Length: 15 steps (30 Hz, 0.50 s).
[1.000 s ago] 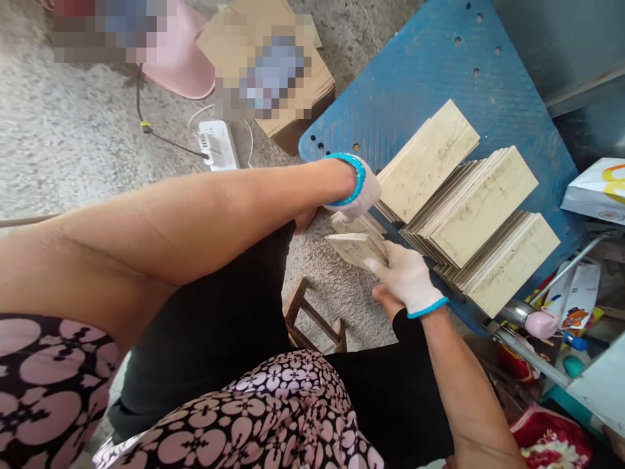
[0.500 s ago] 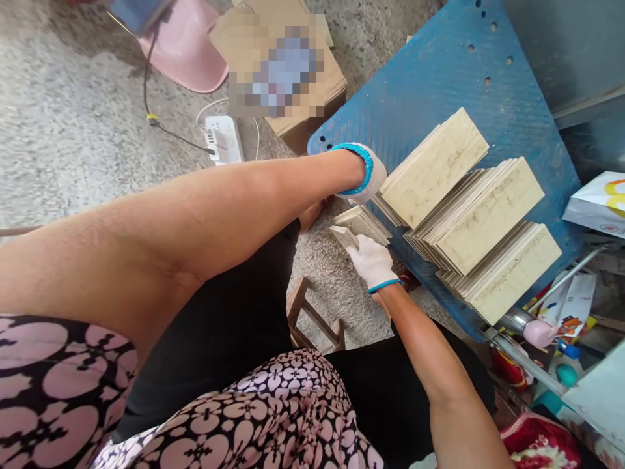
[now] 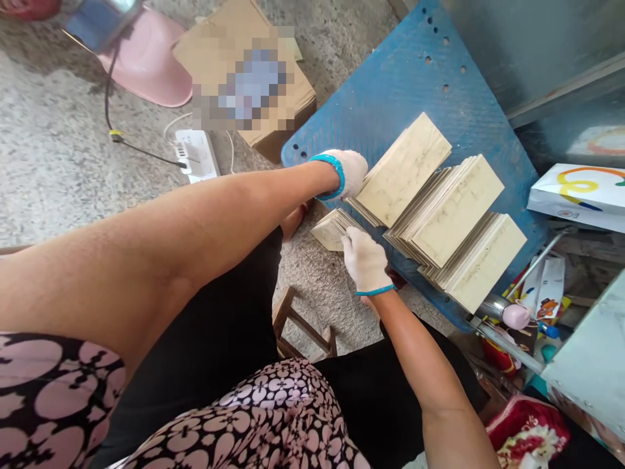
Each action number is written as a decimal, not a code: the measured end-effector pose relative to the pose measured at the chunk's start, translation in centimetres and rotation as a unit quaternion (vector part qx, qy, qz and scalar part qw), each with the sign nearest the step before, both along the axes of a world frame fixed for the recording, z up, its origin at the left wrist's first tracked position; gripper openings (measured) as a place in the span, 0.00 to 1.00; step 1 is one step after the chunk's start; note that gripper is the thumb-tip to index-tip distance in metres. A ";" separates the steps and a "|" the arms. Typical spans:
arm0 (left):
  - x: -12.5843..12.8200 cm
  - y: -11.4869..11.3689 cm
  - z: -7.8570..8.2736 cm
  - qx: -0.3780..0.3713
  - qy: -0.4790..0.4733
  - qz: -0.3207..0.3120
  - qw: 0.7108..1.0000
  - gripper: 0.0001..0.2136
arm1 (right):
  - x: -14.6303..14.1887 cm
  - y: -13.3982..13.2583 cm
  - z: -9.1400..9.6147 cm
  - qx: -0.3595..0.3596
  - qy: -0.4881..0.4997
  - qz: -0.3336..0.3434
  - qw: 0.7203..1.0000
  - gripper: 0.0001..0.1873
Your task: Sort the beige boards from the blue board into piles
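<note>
My left hand (image 3: 350, 173), in a white knitted glove with a blue cuff, is at the table's near edge, beside the upper stack of thin boards. Its fingers are hidden under the hand. My right hand (image 3: 365, 260), gloved alike, is closed with thumb and fingers at the end of a small bundle of thin pale boards (image 3: 329, 229), tilted over the floor below my left hand. Three stacks of similar boards stand close together on the blue table: an upper stack (image 3: 405, 169), a middle stack (image 3: 456, 212) and a lower stack (image 3: 488, 264).
The blue table (image 3: 390, 91) has holes at its corners. At the far left are a cardboard box (image 3: 288, 78), a white power strip (image 3: 198, 156) with cables and a pink basin (image 3: 151, 62). A bottle (image 3: 508, 314) lies at right; a wooden stool (image 3: 303, 322) is below.
The view has shifted, so the table appears further left. The board that my right hand held apart at an angle now lies together with the small bundle. My left hand stays near the upper stack.
</note>
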<state>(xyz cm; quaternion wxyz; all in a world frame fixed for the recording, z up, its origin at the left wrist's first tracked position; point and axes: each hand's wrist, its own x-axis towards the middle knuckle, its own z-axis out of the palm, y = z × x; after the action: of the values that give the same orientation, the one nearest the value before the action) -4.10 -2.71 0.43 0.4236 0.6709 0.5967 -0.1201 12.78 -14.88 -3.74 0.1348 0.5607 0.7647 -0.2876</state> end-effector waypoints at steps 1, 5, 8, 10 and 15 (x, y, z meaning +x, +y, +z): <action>0.1 0.1 0.1 0.006 -0.008 0.002 1.000 0.27 | 0.6 0.2 0.6 0.038 0.045 -0.044 0.997 0.18; 0.4 0.5 0.0 0.008 -0.046 0.045 0.998 0.22 | 2.1 1.3 1.9 0.173 0.162 -0.218 0.947 0.29; 0.9 0.7 -0.4 0.002 -0.052 0.060 0.997 0.23 | 2.0 2.6 1.6 0.140 0.147 -0.303 0.931 0.36; 1.2 0.7 -0.5 0.007 -0.044 0.054 0.998 0.23 | 1.7 3.7 1.0 0.097 0.130 -0.339 0.927 0.33; 1.6 0.4 0.1 0.018 -0.032 0.019 0.999 0.20 | 1.3 5.7 0.2 0.037 0.115 -0.378 0.918 0.20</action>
<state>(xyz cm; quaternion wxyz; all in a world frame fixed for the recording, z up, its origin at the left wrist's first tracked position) -2.52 -2.28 0.50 0.4326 0.6707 0.5973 -0.0796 14.10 -9.20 -3.50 -0.0931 0.7756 0.5161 -0.3513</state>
